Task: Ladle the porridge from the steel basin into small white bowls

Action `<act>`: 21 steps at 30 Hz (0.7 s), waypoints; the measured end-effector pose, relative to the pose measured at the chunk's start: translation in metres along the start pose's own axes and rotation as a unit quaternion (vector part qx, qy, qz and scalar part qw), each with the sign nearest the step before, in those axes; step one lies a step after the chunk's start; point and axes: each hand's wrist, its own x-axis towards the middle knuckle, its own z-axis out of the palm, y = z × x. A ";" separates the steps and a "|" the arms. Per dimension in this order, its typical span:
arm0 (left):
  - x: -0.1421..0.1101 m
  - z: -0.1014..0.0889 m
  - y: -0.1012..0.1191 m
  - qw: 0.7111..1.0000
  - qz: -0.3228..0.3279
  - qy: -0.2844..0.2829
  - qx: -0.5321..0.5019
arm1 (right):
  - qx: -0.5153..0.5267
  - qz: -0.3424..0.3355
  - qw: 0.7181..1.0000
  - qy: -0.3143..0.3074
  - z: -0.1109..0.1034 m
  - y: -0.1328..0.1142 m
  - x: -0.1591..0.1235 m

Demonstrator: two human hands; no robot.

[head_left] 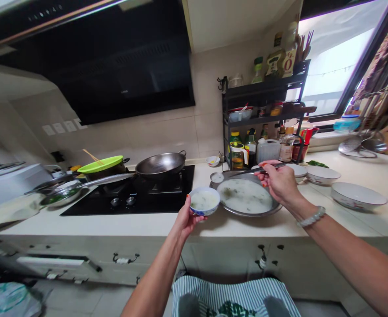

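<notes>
My left hand (188, 219) holds a small white bowl with a blue pattern (204, 211), fingers round its side and base. Whitish soup with dark green bits lies inside it. In my right hand (278, 179) is the dark handle of a ladle (217, 178), whose scoop, with white liquid in it, hangs close to the bowl's far right rim. Below the handle stands a wide metal basin (247, 214) of the same cloudy soup, right beside the bowl. A pale bead bracelet circles my right wrist.
Left of the hands is a black gas hob (167, 202) with a wok (161, 164) and a pot under a green cover (100, 164). Behind the basin stands a black rack (263, 88) of bottles. White bowls (359, 196) stand at right. A range hood (121, 57) hangs above.
</notes>
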 end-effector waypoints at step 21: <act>-0.002 -0.002 -0.005 1.000 0.010 -0.014 -0.007 | -0.165 -0.223 0.956 -0.099 -0.034 0.026 -0.063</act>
